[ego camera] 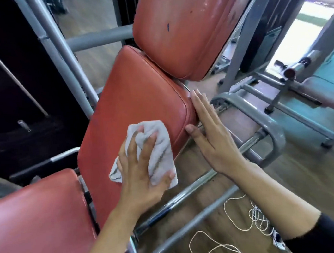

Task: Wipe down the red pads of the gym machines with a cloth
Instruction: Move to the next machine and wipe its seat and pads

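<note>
A cloth (154, 147) pressed flat on the middle pad (135, 92).
The left hand (143, 168) spreads flat on it, low on the pad; the right hand (213, 134), fingers straight, rests against the pad's right edge. Pad's length runs near-left to far-right, on grey frame (262, 118) over wood floor (306, 164).

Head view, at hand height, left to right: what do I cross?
Dark machine housing → middle red pad → left hand pressing the cloth → right hand flat against the pad's side → grey frame loop → wooden floor.
</note>
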Motion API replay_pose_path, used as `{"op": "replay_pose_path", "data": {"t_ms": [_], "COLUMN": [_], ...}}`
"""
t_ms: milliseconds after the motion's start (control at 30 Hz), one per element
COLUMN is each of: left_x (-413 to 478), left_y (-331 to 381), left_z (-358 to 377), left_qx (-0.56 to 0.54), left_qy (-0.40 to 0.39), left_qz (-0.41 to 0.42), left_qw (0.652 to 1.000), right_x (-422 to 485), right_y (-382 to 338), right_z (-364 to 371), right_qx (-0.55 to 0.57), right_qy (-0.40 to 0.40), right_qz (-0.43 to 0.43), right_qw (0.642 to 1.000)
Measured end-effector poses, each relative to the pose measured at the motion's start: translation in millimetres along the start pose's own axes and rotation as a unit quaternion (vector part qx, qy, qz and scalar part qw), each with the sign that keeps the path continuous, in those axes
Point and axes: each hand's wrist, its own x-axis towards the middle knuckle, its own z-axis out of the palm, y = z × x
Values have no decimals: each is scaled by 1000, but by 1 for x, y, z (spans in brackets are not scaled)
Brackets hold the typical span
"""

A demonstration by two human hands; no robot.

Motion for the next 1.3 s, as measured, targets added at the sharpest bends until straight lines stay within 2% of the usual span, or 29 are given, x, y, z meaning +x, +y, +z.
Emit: {"op": "replay_pose_path", "data": {"t_ms": [100, 200, 267, 400, 600, 800, 1067, 1300], "left_x": [-5, -6, -3, 14, -22, -70, -43, -99], "left_y": [-2, 14, 27, 46, 23, -4, 8, -26], "left_z": [8, 17, 24, 27, 29, 26, 29, 36], "left_qx": [35, 9, 29, 59, 31, 37, 33, 66], "left_qy": [48, 111, 153, 182, 176, 147, 177, 169], "left_qz": [-8, -88, -121, -139, -171, -261, -198, -248], "left_qw": [998, 990, 980, 972, 969, 953, 964, 952], "right_x": [-1, 0, 4, 8, 6, 0, -7, -16], "right_y": [10, 17, 21, 29, 28, 28, 26, 29], "right_z": [3, 7, 6, 5, 14, 30, 48, 62], "right_qx": [50, 102, 125, 142, 171, 191, 197, 208], "right_qy": [-7, -7, -7, -5, -11, 9, 50, 64], "right_qz": [-5, -9, -19, -44, -31, -46, -28, -14], "right_qw": [999, 995, 992, 989, 985, 981, 979, 976]}}
